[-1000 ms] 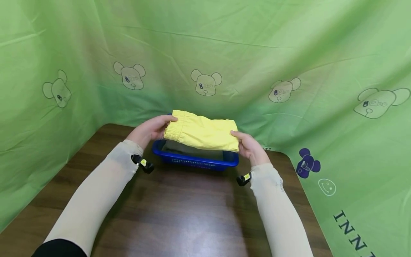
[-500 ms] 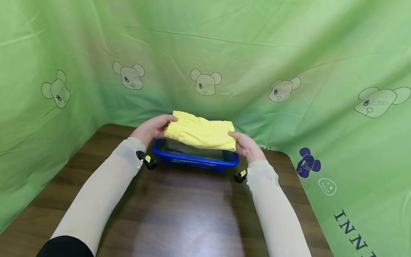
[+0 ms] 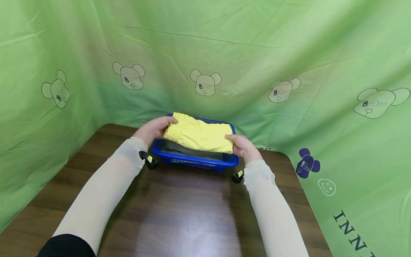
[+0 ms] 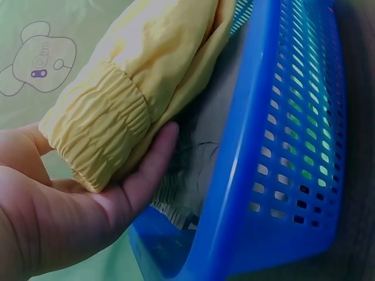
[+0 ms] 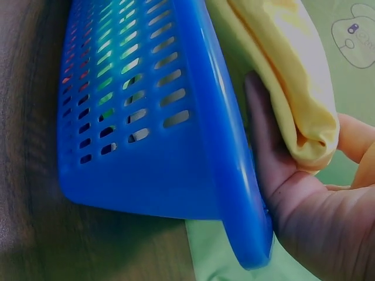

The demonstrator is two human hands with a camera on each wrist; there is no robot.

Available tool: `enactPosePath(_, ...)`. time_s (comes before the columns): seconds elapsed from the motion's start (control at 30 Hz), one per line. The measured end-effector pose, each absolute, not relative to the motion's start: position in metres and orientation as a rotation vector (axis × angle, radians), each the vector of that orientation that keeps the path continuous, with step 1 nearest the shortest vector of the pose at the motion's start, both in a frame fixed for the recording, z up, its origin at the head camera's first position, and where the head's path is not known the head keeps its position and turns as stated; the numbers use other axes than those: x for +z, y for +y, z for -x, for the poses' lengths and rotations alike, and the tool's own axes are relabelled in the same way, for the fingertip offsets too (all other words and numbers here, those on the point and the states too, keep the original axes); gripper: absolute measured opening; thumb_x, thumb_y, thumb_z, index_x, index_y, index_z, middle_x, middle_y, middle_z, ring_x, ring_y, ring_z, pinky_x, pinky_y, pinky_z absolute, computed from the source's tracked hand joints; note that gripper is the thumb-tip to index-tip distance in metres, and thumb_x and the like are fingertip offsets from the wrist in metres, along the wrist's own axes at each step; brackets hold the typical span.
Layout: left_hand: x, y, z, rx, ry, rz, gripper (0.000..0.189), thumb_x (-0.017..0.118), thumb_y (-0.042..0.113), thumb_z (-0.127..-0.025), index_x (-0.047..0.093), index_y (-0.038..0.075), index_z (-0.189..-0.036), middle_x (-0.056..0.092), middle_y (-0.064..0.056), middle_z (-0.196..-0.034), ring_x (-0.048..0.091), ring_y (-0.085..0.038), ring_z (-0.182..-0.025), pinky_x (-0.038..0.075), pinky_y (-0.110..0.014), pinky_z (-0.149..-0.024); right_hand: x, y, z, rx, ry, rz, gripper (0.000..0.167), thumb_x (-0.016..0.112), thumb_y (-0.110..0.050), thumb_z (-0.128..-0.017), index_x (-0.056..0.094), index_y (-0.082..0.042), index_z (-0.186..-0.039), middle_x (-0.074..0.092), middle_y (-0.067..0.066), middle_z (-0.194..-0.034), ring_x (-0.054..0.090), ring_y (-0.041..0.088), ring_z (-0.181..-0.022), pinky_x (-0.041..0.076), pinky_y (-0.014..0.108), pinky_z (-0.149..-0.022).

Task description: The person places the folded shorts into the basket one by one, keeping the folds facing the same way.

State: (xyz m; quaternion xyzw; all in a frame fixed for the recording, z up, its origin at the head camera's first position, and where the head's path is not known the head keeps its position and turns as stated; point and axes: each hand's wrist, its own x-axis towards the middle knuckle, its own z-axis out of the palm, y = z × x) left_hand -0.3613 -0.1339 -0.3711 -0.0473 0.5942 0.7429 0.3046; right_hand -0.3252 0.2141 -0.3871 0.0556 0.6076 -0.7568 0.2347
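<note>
A folded yellow garment with a gathered elastic waistband, likely shorts (image 3: pixel 202 135), lies level over the blue plastic basket (image 3: pixel 192 161). My left hand (image 3: pixel 155 129) grips its waistband end, thumb on top and fingers beneath, as the left wrist view also shows. At the opposite end my right hand (image 3: pixel 243 145) holds the folded edge the same way. In the right wrist view, the fingers of that hand (image 5: pixel 266 129) slip under the cloth just inside the basket's rim. Dark grey folded cloth (image 3: pixel 192 150) lies in the basket below the yellow one.
The basket stands on a brown wooden table (image 3: pixel 186 214), near its far edge. A green curtain (image 3: pixel 205 43) printed with bear heads hangs behind and on both sides. A small black camera sits on each wrist.
Both hands have lowered the yellow garment a little toward the basket, and the right hand has shifted left. More of the basket's back rim now shows.
</note>
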Motion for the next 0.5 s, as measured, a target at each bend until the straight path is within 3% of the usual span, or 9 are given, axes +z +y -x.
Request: enactPosePath(0.5, -0.372, -0.130, 0.356, 1.873, 1.812, 0.140, 0.020, 0.050, 0.023, -0.105, 0.050, 0.005, -0.114, 0.065, -0.002, -0.082, 0.067, -0.015, -0.066, 0.059, -0.030, -0.062, -0.387, 0.202, 0.328, -2.003, 1.808, -0.251, 0.013, 0.051, -0.006, -0.106, 0.052, 0.001, -0.117, 0.070, 0.005, -0.090, 0.073, 0.018, -0.079, 0.063, 0.034, -0.071)
